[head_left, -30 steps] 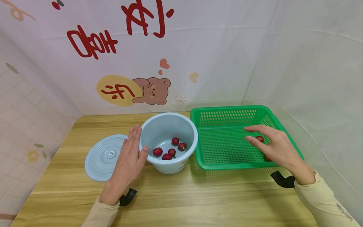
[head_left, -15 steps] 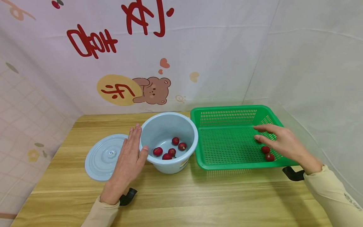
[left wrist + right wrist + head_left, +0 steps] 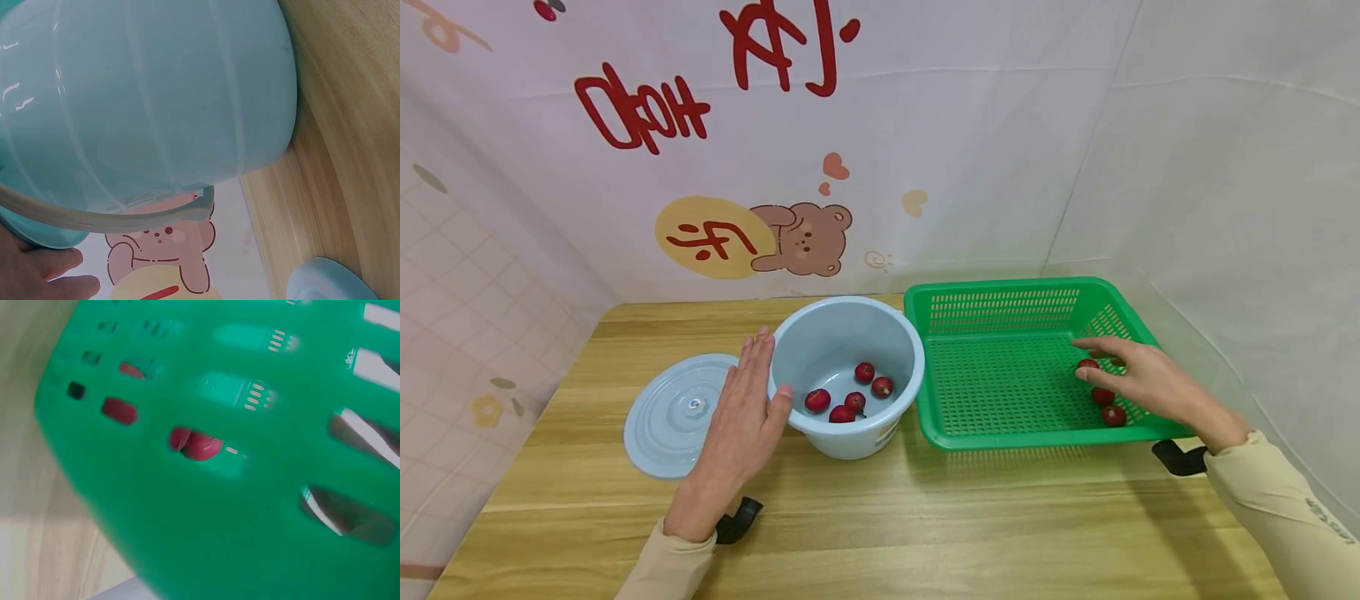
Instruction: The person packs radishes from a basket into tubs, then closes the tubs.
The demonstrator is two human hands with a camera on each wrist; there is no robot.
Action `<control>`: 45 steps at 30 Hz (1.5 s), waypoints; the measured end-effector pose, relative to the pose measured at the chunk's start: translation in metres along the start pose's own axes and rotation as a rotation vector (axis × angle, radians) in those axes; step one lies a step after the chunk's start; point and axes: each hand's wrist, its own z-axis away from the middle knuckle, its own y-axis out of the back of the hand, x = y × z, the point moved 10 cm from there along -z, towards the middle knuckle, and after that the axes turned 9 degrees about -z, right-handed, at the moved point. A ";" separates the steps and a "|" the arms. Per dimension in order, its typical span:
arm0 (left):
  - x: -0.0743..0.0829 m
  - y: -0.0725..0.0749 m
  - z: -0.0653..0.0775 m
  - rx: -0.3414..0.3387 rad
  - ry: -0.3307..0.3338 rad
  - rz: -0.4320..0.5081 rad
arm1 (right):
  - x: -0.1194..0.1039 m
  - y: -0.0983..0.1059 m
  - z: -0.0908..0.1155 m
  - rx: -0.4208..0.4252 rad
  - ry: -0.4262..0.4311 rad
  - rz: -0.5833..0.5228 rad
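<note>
My left hand (image 3: 741, 417) rests with straight fingers against the left side of the light blue bucket (image 3: 850, 446), its thumb at the rim. Several small round red radishes (image 3: 817, 401) lie on the bucket's floor. In the left wrist view the bucket's wall (image 3: 156, 94) fills most of the picture, with fingertips (image 3: 72, 287) at lower left. My right hand (image 3: 1142, 379) reaches over the right side of the green basket (image 3: 1000, 439), thumb and forefinger apart on either side of a red radish (image 3: 1087, 364). Two more radishes (image 3: 1114, 416) lie below that hand.
A round light blue lid (image 3: 681, 417) lies on the wooden table (image 3: 925, 525) left of the bucket. The basket stands close to the bucket's right side. A printed cloth (image 3: 985, 167) hangs behind. The basket's slotted wall (image 3: 219, 519) fills the right wrist view.
My right hand has moved to the right and lower within the basket, uncovering two radishes; its fingers are now around another one. The left hand and bucket have stayed put.
</note>
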 end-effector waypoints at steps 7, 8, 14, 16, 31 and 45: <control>0.000 0.001 0.001 0.002 -0.001 0.009 | 0.010 -0.010 0.004 -0.082 -0.045 -0.016; 0.000 0.001 0.001 0.003 -0.001 0.010 | 0.010 -0.012 0.004 -0.090 -0.036 -0.010; 0.000 0.001 0.001 0.006 -0.007 0.013 | 0.014 -0.028 0.006 -0.192 -0.073 -0.100; 0.001 0.001 0.001 0.006 -0.009 0.012 | 0.016 -0.032 0.007 -0.228 -0.099 -0.155; 0.001 0.002 0.001 0.017 -0.011 0.016 | 0.004 -0.020 0.008 -0.179 -0.028 -0.018; 0.001 0.001 0.001 0.007 -0.002 0.024 | -0.035 0.034 -0.012 -0.101 0.091 0.140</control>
